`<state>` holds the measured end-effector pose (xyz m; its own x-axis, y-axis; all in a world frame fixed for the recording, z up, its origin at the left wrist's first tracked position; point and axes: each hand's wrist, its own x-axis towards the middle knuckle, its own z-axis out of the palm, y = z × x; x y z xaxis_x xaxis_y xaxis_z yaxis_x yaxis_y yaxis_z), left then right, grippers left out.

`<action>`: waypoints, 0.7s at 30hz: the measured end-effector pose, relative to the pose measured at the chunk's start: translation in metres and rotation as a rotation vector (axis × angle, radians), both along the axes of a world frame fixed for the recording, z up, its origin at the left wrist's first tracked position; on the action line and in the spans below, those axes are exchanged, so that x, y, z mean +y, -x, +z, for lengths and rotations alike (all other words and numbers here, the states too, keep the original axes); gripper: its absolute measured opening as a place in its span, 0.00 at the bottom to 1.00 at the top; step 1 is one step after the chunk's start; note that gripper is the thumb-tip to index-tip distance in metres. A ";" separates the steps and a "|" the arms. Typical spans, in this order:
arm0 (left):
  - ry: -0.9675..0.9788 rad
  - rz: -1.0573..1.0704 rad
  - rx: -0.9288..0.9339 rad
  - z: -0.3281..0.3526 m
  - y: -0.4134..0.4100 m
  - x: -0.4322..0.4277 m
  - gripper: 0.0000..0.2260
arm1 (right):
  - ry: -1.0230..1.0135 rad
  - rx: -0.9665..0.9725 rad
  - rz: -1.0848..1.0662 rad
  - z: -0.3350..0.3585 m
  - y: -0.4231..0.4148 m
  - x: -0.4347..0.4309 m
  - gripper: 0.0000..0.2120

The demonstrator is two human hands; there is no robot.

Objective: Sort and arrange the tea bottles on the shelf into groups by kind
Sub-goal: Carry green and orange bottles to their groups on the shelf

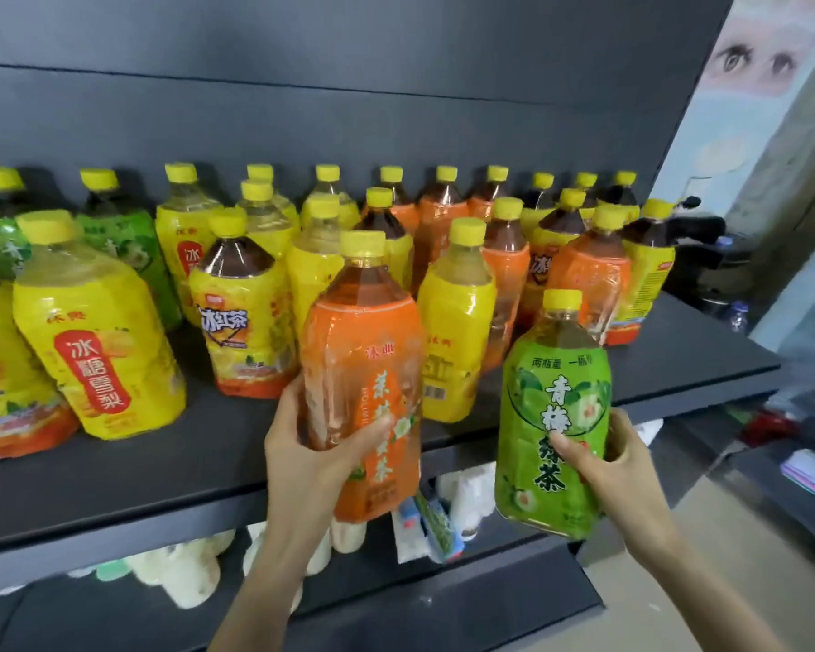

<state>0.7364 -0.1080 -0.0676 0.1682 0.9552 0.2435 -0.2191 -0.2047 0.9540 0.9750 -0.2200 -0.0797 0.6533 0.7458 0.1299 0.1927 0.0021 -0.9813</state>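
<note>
While bottles are standing mixed on the shelf, we are gripping an orange bottle with our left hand and a green bottle with our right hand; most sorting is remaining.

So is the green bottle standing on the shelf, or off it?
Off it. The right hand grips the green bottle in the air, in front of the shelf, with its base hanging below the shelf's front edge.
</note>
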 end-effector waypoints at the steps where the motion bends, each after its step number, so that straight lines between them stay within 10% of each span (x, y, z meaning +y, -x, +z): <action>1: 0.007 0.021 -0.002 -0.001 -0.009 -0.007 0.38 | -0.004 -0.004 0.019 0.002 -0.014 0.000 0.32; 9: -0.036 0.241 0.007 0.003 -0.076 -0.047 0.35 | -0.145 -0.034 0.047 0.016 -0.068 0.022 0.23; 21: -0.109 0.392 0.130 -0.010 -0.110 0.000 0.38 | -0.156 -0.196 0.006 -0.003 -0.062 0.072 0.37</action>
<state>0.8463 -0.1080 -0.0777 -0.1663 0.9230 0.3471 0.0160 -0.3495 0.9368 1.0366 -0.1485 -0.0831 0.6001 0.7105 0.3676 0.3793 0.1518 -0.9127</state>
